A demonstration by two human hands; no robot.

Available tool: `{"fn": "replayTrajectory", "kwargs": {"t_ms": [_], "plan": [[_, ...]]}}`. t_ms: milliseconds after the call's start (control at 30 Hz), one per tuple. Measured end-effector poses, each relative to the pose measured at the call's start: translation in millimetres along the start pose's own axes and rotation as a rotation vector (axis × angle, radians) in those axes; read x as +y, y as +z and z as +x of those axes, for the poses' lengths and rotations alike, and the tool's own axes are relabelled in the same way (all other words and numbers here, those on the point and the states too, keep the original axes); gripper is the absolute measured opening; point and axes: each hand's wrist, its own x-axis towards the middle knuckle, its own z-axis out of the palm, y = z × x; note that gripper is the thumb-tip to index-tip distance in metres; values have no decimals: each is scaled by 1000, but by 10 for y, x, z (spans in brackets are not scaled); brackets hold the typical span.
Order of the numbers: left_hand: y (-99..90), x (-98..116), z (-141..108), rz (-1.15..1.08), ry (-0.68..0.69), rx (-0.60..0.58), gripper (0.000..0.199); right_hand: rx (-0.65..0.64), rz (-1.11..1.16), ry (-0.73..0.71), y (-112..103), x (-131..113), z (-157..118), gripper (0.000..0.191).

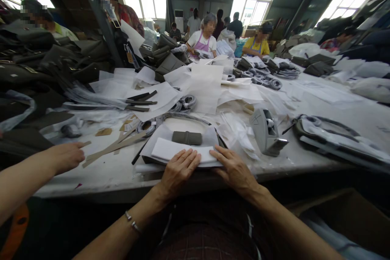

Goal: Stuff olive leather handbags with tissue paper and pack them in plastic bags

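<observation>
Both my hands rest on a folded white foam sheet [164,149] that lies over a dark handbag at the table's front edge. My left hand [182,166] lies flat on the sheet with its fingers stretched out. At the sheet's right end, my right hand [233,168] has its fingers extended on top and its thumb lower, by the bag's edge. Just beyond the foam, a dark olive strap or closure piece [187,138] shows on white paper. The handbag's handle [189,114] curves behind it. Most of the bag's body is hidden under the sheet and paper.
A grey tape dispenser [265,132] stands to the right, with another wrapped bag [329,140] beyond it. White paper sheets [205,85] and coiled straps [187,102] are spread ahead. A co-worker's hand [68,156] reaches in at left near flat strips [112,148].
</observation>
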Motion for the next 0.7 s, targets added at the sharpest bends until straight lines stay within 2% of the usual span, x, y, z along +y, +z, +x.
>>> {"fn": "replayTrajectory", "kwargs": {"t_ms": [67,133,267,367,500,700], "plan": [[1,66,-36,0,-40,23,38,16,-116,-43,-60,-84,9,55],[35,155,-37,15,-90,50,38,25,-157,-158,-94,-67,78,53],[89,282,-22,48,-142,71,37,-21,6,-436,-8,118,202,57],[43,307,-34,97,-105,16,40,70,81,-457,134,210,188,52],[-28,325,-21,226,-8,-104,43,169,52,-458,255,217,117,46],[50,289,91,404,117,-168,39,178,-100,-448,189,106,111,42]]}}
